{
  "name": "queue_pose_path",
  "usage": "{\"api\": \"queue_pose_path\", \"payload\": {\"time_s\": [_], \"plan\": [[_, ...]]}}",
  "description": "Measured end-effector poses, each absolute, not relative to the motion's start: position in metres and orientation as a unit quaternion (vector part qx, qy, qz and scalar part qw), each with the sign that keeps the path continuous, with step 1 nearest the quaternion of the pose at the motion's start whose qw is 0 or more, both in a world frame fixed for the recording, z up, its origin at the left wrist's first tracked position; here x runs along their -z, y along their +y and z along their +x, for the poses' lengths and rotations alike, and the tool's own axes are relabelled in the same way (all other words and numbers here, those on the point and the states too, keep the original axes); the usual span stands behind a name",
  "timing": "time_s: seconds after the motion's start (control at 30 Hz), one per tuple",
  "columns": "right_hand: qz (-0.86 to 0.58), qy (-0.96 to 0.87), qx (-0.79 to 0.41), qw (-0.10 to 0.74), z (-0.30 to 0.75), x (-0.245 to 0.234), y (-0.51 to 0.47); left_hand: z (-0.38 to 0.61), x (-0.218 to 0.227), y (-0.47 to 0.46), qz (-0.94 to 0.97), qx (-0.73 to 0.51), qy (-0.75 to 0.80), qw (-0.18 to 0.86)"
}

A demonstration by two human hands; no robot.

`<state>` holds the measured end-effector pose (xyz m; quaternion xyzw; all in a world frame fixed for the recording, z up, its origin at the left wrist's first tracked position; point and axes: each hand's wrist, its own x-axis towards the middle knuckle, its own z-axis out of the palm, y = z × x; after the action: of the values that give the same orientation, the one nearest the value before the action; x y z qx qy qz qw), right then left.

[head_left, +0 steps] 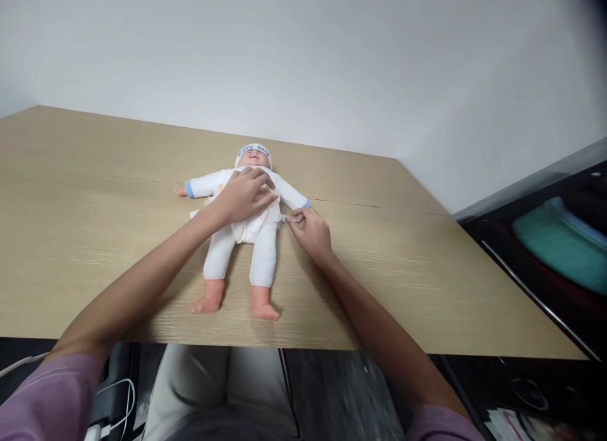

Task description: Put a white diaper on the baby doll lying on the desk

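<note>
White-clothed, pink-footed baby doll (265,257) lies face-up mid-frame on the pale wood-grain counter (403,270); the left hand (247,193), grip loosely spread, rests across its torso, perhaps steadying it, while the right hand (313,232), grip narrow, pinches a white diaper tab (283,218).

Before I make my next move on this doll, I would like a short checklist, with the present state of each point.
1. Doll on its back on the table: ok.
2. Left hand on the front of the diaper: ok, it lies across the doll's middle.
3. Right hand on the near tab at the doll's side: ok, fingertips seem to pinch it.
4. Opposite tab fastened: not ok, it sticks out sideways.
5. Diaper front smooth under the left hand: cannot tell, the hand covers it.
6. Legs apart, away from both hands: ok.
</note>
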<state>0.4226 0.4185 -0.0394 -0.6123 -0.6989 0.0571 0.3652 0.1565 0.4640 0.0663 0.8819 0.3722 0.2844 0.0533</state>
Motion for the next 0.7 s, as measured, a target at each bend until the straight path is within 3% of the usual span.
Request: {"api": "queue_pose_path", "payload": {"time_s": [0.13,0.4,0.57,0.7], "plan": [[-0.659,-0.66,-0.091,0.351,0.425,0.046,0.424,0.171,-0.055,0.461,0.897,-0.213,0.386,0.029],[-0.668,-0.649,-0.187,0.312,0.431,0.035,0.425,0.169,-0.05,0.46,0.89,-0.201,0.41,0.008],[-0.58,-0.644,-0.285,0.41,0.435,0.019,0.431,0.172,-0.053,0.455,0.887,-0.188,0.422,0.008],[-0.534,-0.659,-0.292,0.442,0.413,0.0,0.449,0.172,-0.052,0.456,0.886,-0.193,0.422,0.011]]}}
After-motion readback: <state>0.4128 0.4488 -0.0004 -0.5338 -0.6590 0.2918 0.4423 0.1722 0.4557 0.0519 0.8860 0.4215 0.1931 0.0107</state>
